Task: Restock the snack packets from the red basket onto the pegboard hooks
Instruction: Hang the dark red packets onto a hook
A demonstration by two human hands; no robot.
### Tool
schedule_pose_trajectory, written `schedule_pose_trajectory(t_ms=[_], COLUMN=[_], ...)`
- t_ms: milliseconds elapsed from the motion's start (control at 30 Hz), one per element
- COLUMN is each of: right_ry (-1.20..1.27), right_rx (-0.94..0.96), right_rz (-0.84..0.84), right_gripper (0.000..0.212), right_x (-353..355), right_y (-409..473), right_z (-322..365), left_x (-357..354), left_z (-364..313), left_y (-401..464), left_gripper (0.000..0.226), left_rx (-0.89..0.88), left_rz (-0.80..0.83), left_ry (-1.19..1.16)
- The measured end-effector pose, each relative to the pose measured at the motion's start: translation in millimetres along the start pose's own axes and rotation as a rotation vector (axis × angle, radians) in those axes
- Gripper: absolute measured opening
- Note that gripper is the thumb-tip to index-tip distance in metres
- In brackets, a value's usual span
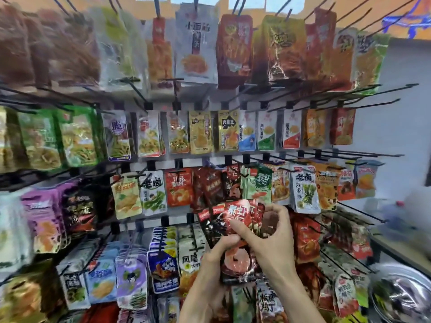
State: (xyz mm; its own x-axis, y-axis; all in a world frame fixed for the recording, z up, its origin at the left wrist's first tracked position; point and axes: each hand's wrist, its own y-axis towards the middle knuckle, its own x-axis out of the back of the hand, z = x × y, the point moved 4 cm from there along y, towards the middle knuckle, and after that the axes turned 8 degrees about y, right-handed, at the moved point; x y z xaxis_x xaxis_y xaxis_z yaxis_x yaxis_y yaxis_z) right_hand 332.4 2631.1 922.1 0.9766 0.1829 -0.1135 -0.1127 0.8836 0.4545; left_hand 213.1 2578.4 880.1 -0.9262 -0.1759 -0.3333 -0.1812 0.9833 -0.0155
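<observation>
Both hands hold one fanned bunch of red shrimp-print snack packets [235, 229] low in the middle of the view. Left hand [217, 257] curls round the bunch's lower half, thumb across the front. Right hand [272, 231] pinches the upper edge, index finger laid on the front packet and the other fingers curled behind. Neither hand is spread wide.

Bunch sits in front of the pegboard [163, 101], just below the red packets on the third row of hooks and just right of a white-and-green prawn packet [191, 259].

Judgement: the step is to separate one packet and thread its hang-hole onto a hook. Best to keep the left grip low and firm, peel only the front packet with the right fingertips, hold it upright and find the hole before reaching for the hook just above the bunch [242, 174].

Counts: two hands; about four or five packets in the bunch, overlap hides the exact count; four hook rows plainly visible. Red basket not in view. Metal bowl [401, 297] sits far right of the bunch.
</observation>
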Motion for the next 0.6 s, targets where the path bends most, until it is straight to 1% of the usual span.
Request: schedule_pose_trajectory(t_ms=[33, 67, 167, 333, 433, 467, 533, 600], right_ry=[0.018, 0.040, 0.097, 0.163, 0.185, 0.191, 0.205, 0.233], right_rx=[0.000, 0.001, -0.005, -0.023, -0.040, -0.045, -0.059, -0.079], right_rz=[-0.013, -0.025, -0.042, -0.047, -0.064, -0.066, -0.068, -0.053], right_gripper=[0.068, 0.064, 0.058, 0.062, 0.062, 0.062, 0.061, 0.053], right_x=[-3.4, -6.7, -13.3, -13.0, -7.4, -5.0, 0.2, 4.1], right_y=[1.6, 3.6, 6.2, 13.2, 20.1, 22.4, 27.8, 33.9], right_z=[-1.5, -4.2, -13.6, -27.2, -33.1, -34.8, -36.5, -36.0], left_x=[4.0, 8.2, 13.1, 13.4, 11.8, 10.8, 6.3, 2.6], left_z=[-0.4, -0.1, 0.6, -2.7, -4.5, -3.6, -3.6, -4.6], left_y=[3.1, 6.3, 13.1, 21.2, 26.8, 28.9, 30.7, 32.9], left_gripper=[0.050, 0.055, 0.047, 0.056, 0.072, 0.069, 0.056, 0.046], left_rx=[0.013, 0.017, 0.041, 0.038, 0.025, 0.018, 0.018, 0.015], left_rz=[-0.010, -0.016, -0.006, 0.019, -0.027, -0.039, -0.048, -0.061], left_ry=[-0.006, -0.007, -0.015, -0.032, -0.029, -0.034, -0.047, -0.057])
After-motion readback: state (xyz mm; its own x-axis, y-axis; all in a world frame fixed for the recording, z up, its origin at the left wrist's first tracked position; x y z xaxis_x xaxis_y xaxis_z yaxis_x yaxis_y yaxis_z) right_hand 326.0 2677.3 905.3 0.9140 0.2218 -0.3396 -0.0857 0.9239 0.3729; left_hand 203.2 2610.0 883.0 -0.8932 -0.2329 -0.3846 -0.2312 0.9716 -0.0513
